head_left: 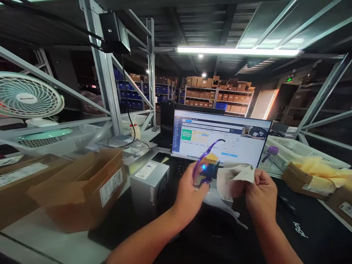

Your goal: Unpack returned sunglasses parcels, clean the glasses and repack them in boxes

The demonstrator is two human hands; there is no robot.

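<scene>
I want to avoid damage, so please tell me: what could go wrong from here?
The left hand holds the purple item up in the air, so it might slip and drop. The white piece in the right hand looks thin and may crease. The grey box stands near the left forearm; a careless swing could knock it over.

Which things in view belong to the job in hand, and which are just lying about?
In use:
purple curved glossy band, in left hand
off-white folded sheet, in right hand
grey rectangular carton (probably)

Apparently lying about:
pale-green round fan
open brown cardboard box
white perforated plastic baskets
</scene>
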